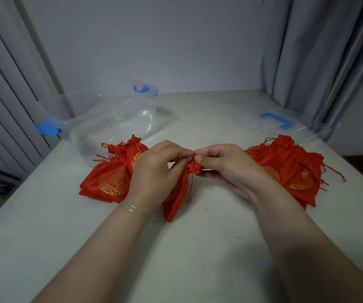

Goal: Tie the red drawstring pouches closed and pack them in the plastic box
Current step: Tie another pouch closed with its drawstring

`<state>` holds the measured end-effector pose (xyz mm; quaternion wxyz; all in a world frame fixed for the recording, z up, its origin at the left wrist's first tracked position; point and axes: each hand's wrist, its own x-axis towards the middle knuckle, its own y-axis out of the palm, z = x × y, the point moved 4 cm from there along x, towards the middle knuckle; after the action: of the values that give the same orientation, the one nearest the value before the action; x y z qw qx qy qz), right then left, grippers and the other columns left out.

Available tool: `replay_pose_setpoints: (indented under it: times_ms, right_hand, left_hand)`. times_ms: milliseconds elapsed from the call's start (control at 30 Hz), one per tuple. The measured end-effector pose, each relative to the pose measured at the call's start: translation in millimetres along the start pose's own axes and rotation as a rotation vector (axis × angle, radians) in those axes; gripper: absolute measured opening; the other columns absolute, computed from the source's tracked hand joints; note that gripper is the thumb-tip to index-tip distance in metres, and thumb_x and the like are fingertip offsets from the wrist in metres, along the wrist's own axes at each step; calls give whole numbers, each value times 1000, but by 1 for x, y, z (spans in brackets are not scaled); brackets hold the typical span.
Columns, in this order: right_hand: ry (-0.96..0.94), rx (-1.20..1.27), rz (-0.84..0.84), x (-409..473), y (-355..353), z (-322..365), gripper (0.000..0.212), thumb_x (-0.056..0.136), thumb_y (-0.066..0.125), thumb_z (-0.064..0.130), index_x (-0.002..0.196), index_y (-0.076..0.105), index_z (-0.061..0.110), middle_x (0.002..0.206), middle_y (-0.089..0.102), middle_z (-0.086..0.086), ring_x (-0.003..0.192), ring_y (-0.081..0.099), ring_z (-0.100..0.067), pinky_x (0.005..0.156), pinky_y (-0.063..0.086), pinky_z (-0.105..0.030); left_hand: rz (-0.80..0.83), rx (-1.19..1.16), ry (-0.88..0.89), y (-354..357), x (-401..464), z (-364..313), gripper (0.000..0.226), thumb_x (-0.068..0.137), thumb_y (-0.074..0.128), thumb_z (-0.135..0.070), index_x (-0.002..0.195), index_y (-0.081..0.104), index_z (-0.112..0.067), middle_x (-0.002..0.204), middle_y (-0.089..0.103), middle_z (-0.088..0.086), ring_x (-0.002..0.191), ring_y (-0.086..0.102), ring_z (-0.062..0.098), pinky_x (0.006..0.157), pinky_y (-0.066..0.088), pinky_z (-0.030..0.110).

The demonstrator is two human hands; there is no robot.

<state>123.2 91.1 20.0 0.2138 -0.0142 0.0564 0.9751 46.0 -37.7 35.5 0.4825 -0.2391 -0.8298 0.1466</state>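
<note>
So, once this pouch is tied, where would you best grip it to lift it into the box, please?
Probably the gathered neck of the pouch, pinched from above: it is bunched narrow between the left hand and right hand, while the body hangs flat and slippery.

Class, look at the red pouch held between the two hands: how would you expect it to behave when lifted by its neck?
The red pouch probably flops: its body sags limp below the gathered neck. It looks light, since the left hand and right hand hold it by fingertip pinches only. Its shiny fabric may slide in a loose grip.
</note>
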Motion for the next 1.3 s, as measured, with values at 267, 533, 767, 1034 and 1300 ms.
replay_pose_setpoints:
  times_ms: [267,533,767,1034,1300]
  right_hand:
    - [11,-151,35,-2,-6,4,8,83,63,-2,88,68,1,78,68,-11,70,65,-14,73,57,-25]
    - [-160,-462,-25,-2,-1,9,10,81,58,10,75,63,17,71,67,-5,67,64,-15,75,55,-34]
    - [-270,-677,-155,-5,-3,13,8,82,52,18,75,53,22,62,65,5,71,66,-20,71,54,-42]
    - [-378,-1115,-268,-10,4,21,6,87,45,29,90,47,24,86,57,9,74,55,-16,63,37,-32]
    - [-364,-1046,-223,-8,2,13,9,94,39,26,100,42,21,92,54,4,79,55,-22,67,39,-35]
  left_hand:
    - [59,21,73,4,0,-1,13,82,68,-9,92,74,-13,84,66,-1,80,64,14,70,53,37]
    - [37,-50,42,6,1,3,12,81,69,-7,90,75,-11,84,68,-2,80,64,9,74,53,29]
    - [68,-83,-121,9,-2,6,8,86,65,-9,91,71,-12,86,71,-9,81,66,1,74,53,23]
    - [178,-46,-166,13,0,7,3,94,53,-7,91,53,-6,103,72,-5,96,66,7,77,53,31]
    - [405,-174,-235,21,-4,7,13,97,47,-13,95,44,-26,69,51,-19,58,45,2,56,37,17]
